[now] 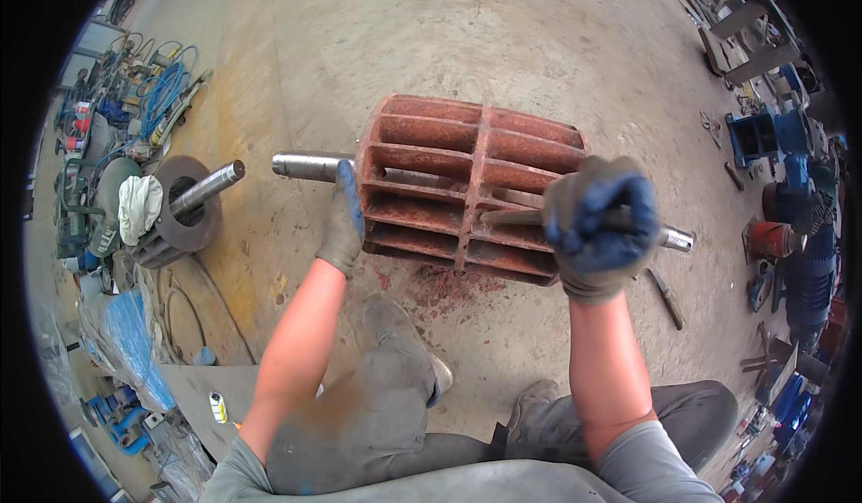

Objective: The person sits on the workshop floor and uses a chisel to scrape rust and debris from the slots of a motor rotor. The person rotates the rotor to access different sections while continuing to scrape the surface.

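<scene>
A rust-red ribbed drum (479, 189), a finned metal rotor on a steel shaft (310, 165), lies on the floor in front of my legs. My left hand (348, 220), in a grey and blue glove, rests flat against the drum's left end with its fingers stretched. My right hand (603, 229), gloved alike and somewhat blurred, is closed round a dark bar-like tool (514, 218). The tool's narrow end points left over the drum's ribs; its exact kind is unclear. Behind that hand the right shaft end (677, 239) sticks out.
Red-brown flakes (453, 286) litter the concrete below the drum. A long hand tool (665, 298) lies at right. To the left stands another rotor (191, 205) with a white cloth (140, 207) beside it. Blue hoses (171, 90) and blue machinery (795, 144) line the sides.
</scene>
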### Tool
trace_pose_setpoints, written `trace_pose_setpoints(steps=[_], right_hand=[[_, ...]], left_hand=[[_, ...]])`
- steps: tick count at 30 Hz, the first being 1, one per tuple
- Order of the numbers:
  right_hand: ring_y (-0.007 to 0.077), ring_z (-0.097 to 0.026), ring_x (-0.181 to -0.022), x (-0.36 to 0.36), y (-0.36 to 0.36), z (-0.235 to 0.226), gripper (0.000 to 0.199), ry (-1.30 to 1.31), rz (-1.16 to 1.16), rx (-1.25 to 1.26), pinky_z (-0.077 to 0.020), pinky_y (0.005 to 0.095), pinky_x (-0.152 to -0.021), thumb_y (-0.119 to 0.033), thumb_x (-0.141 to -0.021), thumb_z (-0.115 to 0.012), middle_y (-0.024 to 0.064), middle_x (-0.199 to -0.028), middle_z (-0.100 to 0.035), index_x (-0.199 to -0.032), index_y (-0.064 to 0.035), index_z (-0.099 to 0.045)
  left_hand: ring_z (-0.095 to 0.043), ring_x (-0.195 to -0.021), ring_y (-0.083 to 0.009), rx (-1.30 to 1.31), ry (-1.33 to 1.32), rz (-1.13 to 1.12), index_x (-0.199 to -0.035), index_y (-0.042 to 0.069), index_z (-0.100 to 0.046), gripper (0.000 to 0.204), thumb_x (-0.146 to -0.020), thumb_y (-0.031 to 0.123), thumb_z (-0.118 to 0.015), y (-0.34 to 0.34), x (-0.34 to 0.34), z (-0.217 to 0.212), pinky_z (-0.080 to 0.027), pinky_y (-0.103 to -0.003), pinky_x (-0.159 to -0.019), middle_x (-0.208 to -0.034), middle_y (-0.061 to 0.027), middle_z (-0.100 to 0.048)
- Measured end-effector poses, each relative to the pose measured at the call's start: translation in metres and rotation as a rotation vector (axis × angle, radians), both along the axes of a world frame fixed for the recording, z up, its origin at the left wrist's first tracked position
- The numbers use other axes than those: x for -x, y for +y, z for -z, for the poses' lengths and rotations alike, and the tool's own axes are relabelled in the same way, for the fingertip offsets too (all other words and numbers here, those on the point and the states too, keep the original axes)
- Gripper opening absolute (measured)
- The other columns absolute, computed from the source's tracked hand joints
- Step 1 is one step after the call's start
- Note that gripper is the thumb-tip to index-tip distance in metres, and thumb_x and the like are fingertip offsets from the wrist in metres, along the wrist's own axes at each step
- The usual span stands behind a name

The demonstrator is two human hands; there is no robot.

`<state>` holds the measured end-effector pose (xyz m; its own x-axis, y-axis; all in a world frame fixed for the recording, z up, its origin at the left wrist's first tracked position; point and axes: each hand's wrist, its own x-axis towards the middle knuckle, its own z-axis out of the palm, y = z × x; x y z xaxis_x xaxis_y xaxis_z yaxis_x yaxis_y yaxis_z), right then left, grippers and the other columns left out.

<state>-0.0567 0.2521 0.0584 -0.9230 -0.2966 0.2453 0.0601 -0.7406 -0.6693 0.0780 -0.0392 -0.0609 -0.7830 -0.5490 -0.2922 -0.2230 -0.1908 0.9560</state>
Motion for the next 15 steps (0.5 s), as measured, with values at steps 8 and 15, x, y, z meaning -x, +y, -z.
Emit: trace_pose_setpoints(steps=[8,15], right_hand=[[0.0098,-0.04,-0.044,0.014,-0.001,-0.001,0.05,-0.138,-0.046,-0.153,-0.0432,0.0309,-0.043,-0.041,-0.122,-0.035,-0.0005,-0.068,-0.044,-0.094,-0.0073,-0.059],[0.0094,-0.041,-0.043,0.02,0.008,-0.001,0.051,-0.214,-0.136,-0.201,-0.044,0.0291,-0.045,-0.044,-0.122,-0.04,-0.0015,-0.064,-0.046,-0.09,-0.0095,-0.062]], left_hand=[[-0.063,-0.137,-0.0215,0.048,-0.058,0.04,-0.16,0.006,-0.056,0.072,-0.122,0.063,-0.034,-0.021,-0.008,0.028,-0.05,-0.041,-0.122,-0.152,-0.0065,-0.066],[-0.062,-0.138,-0.0218,0.059,-0.028,0.04,-0.159,0.0,-0.058,0.076,-0.123,0.061,-0.031,-0.017,-0.012,0.027,-0.047,-0.039,-0.122,-0.152,-0.0093,-0.067]])
